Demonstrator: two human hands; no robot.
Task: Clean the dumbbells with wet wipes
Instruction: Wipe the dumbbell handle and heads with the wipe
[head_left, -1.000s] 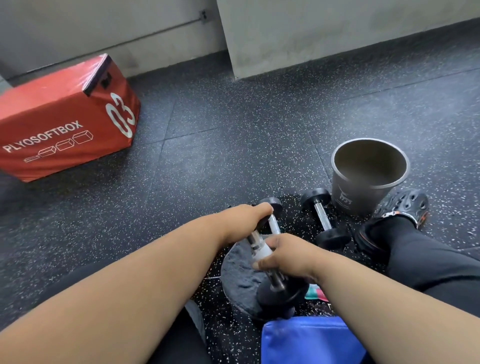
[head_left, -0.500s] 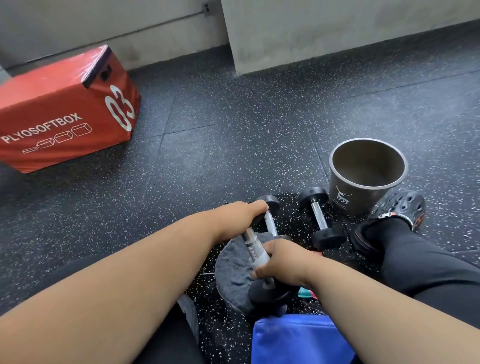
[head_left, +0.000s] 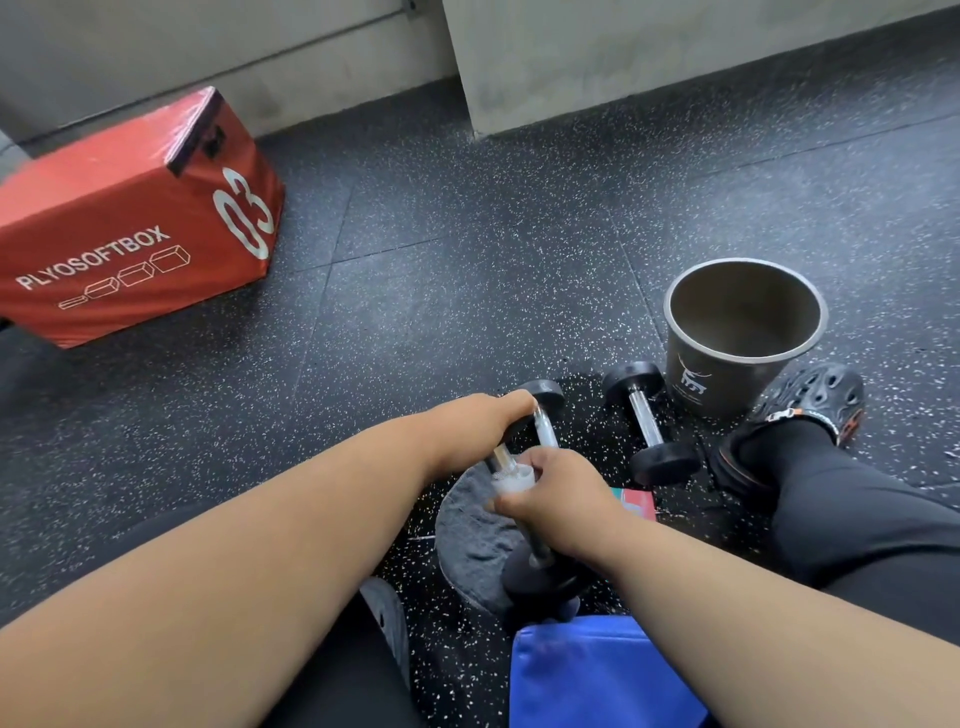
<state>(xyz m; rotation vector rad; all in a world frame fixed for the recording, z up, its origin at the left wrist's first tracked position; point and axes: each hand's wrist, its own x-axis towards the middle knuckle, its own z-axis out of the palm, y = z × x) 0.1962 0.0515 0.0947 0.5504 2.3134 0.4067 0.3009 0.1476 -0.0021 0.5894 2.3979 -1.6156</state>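
**Dumbbell held tilted over floor, wipe on its bar**

The dumbbell (head_left: 524, 525) in hand sits low in the middle of the view, tilted, with its lower black end resting near a round grey cloth pad (head_left: 467, 540) on the floor (head_left: 467, 260). The upper end is covered by the left hand (head_left: 483, 421), whose grip is curled around that end. The right hand (head_left: 558, 493) has its grip closed around the metal bar, pressing a white wet wipe (head_left: 511, 480) against it; the wipe shows between the fingers just above the hand.

A second dumbbell (head_left: 545, 410) lies on the floor just behind the hands, partly hidden by them. A third dumbbell (head_left: 647, 421) lies to the right of it, apart from the hands, its far end close to a grey bucket (head_left: 743, 338) that stands upright with its mouth open to view.

A small red and green packet (head_left: 636, 501) lies on the floor beside the right wrist; its label cannot be read. A black clog (head_left: 800, 421) on the person's foot touches the bucket's base area. A blue item (head_left: 597, 675) fills the lower edge of the view. A red box (head_left: 124, 223) marked "PLYOSOFTBOX 03" stands well apart at the upper left, near the wall (head_left: 623, 52).
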